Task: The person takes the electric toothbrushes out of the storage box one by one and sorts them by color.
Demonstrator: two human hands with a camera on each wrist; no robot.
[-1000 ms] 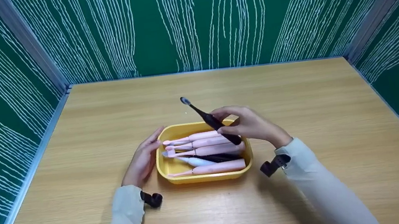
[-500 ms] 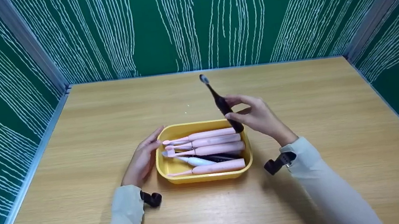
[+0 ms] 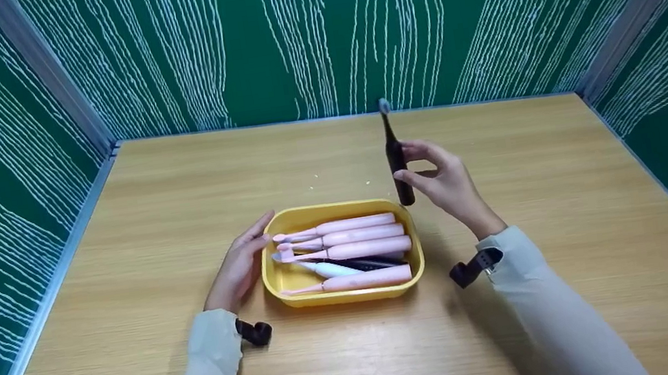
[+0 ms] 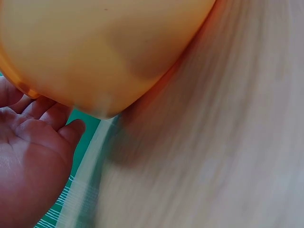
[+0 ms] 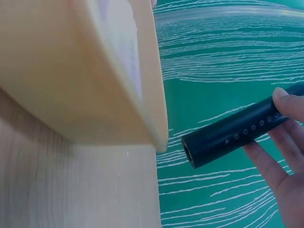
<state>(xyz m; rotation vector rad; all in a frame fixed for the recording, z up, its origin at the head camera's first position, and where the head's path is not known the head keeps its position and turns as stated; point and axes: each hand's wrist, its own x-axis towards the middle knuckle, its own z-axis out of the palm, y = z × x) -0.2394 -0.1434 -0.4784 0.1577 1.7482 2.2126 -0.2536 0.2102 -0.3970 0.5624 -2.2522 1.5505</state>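
In the right wrist view the black brush (image 5: 218,140) bears a row of pale marks (image 5: 253,127), a bolt followed by ringed icons too small to read. The right grip (image 3: 447,181) pinches it between thumb and fingers, above the desk (image 3: 95,299) and just off the 1 o'clock corner of the tub (image 3: 349,298). Half a second ago its foot overlapped the rim and its head leaned to 11; now it is further toward 1 o'clock, head close to 12. The left grip (image 3: 240,263) stays loose and wide, touching the tub's 9 o'clock end. Inside lie pink brushes (image 3: 369,248), a white brush (image 3: 334,269) and partly covered dark handles (image 3: 377,262), how many I cannot tell. The left wrist view blurs the desk and crops the left grip; the black brush's head falls outside the right wrist view.
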